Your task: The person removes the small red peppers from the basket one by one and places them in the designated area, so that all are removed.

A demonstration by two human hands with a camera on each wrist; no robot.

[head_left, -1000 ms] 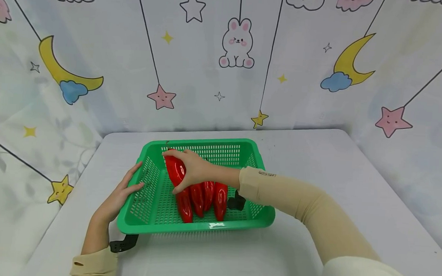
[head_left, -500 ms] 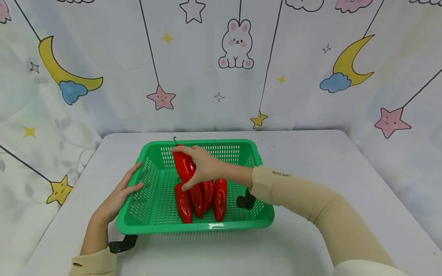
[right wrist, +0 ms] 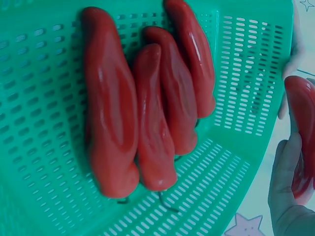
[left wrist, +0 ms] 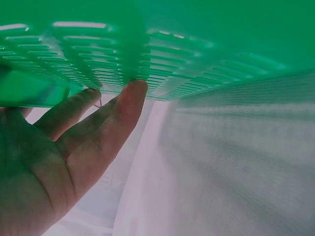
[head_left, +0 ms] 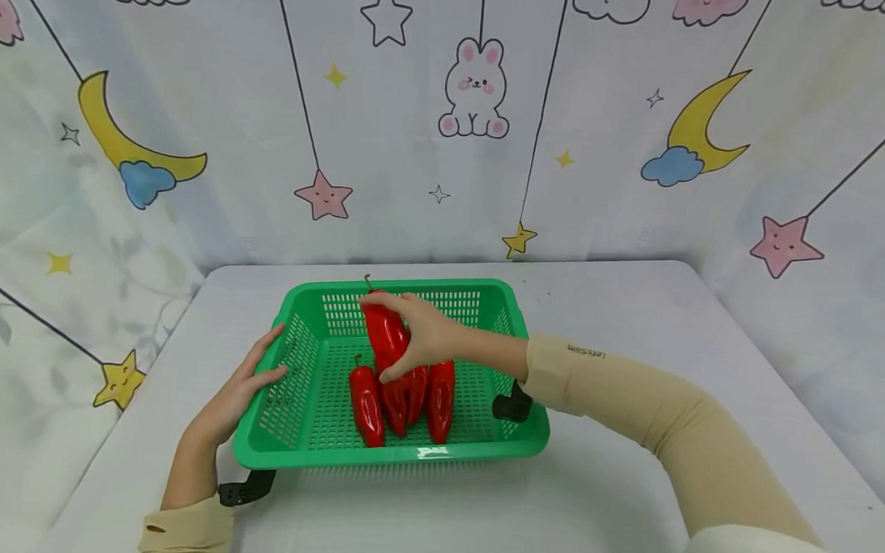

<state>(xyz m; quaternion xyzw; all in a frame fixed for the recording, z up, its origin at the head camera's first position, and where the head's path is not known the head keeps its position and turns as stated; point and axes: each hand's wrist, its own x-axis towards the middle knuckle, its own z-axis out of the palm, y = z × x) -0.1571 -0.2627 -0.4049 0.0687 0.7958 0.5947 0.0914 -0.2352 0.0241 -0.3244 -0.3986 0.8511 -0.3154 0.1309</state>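
Four glossy peppers [right wrist: 113, 113] (tapered), slotted basket [head_left: 388, 456], fifth pepper [head_left: 385, 330] in right fingers [head_left: 387, 300].

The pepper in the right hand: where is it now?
In the right wrist view, the held pepper is at the picture's right edge, right of four other peppers; the head view shows it over the green basket.

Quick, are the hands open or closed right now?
Left hand: open, touching the green basket.
Right hand: closed around a red pepper.
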